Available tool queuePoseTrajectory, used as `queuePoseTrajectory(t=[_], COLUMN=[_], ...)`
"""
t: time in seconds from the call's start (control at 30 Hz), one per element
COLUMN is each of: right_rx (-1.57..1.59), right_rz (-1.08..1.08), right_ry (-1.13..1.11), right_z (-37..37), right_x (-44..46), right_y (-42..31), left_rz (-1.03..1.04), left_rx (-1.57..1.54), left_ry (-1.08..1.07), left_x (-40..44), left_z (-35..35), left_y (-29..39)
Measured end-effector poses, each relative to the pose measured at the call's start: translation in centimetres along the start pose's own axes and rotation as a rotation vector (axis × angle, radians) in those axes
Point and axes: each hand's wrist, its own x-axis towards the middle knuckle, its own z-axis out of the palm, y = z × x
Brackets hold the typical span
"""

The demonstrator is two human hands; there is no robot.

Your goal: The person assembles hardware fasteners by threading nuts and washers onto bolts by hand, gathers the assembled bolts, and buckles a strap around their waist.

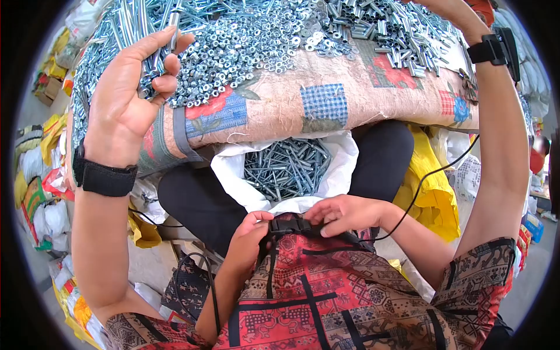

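My left hand is raised at the left, palm up, with its fingers curled around several metal bolts. One upright bolt with a tubular sleeve is between the thumb and fingers. My right hand reaches up at the top right; its fingers are cut off by the view's edge. At my waist, another person's two hands, one on the left and one on the right, hold a black buckle on a strap.
Piles of long bolts, nuts, washers and metal sleeves cover the patterned cloth. A white sack of bolts stands between my knees. A black cable crosses my right side, near a yellow sack.
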Motion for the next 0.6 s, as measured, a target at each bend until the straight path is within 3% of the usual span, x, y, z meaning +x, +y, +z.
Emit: queuePoseTrajectory(t=[0.07,0.17,0.3,0.33,0.47,0.57,0.6], right_rx=[-0.047,-0.034,-0.268,-0.405,-0.521,-0.674,-0.441], right_rz=[-0.024,-0.092,-0.204,-0.285,-0.417,-0.328,-0.070], right_ry=[0.036,0.097,0.256,0.317,0.382,0.452,0.438], right_z=[0.2,1.1,1.8,2.0,1.9,1.7,2.0], right_x=[-0.8,-1.4,-1.8,-1.9,-2.4,-2.6,-3.1], right_y=[-0.8,-1.6,-1.7,-1.7,-1.2,-2.0,-3.7], left_rz=[-0.080,-0.295,-0.269,-0.429,-0.329,-0.369,-0.364], left_rx=[0.091,0.411,0.551,0.477,0.602,0.569,0.546], left_ry=[-0.046,-0.241,-0.370,-0.375,-0.420,-0.412,-0.411], left_x=[-2.2,-10.6,-17.0,-16.8,-16.3,-15.8,-15.8], left_z=[0.5,1.3,1.5,1.9,1.8,1.7,1.8], left_y=[-2.7,-13.4,-21.8,-21.7,-21.7,-21.4,-21.3])
